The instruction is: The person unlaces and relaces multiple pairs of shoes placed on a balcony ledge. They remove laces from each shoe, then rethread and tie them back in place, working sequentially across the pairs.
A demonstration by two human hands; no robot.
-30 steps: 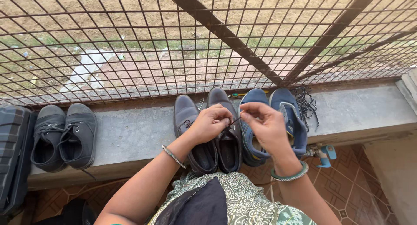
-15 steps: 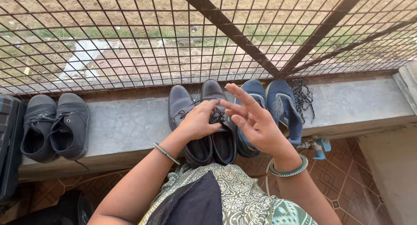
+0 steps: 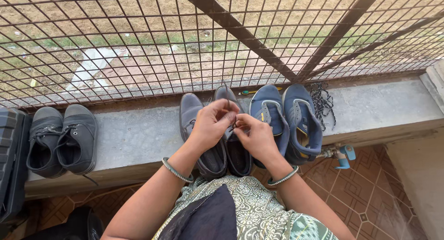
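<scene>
Two dark leather dress shoes [image 3: 192,111] stand side by side on a concrete ledge [image 3: 138,138]. Over the right-hand one hover both my hands. My left hand [image 3: 212,124] pinches the thin black shoelace [image 3: 227,93], which rises from my fingers toward the shoe's toe. My right hand [image 3: 257,137] meets it from the right, fingers closed on the same lace above the shoe's opening. The knot itself is hidden under my fingers. Each wrist wears a bangle.
A pair of blue sneakers [image 3: 296,119] sits right of the dress shoes, with loose black laces [image 3: 323,101] beside them. Black canvas shoes [image 3: 64,138] stand at the left, next to a dark case [image 3: 11,161]. A rusty mesh grille [image 3: 222,41] backs the ledge. A tap [image 3: 342,155] is below.
My right hand, spread open half a second ago, has come down and closed on the lace next to my left hand. The left hand stayed on the shoe.
</scene>
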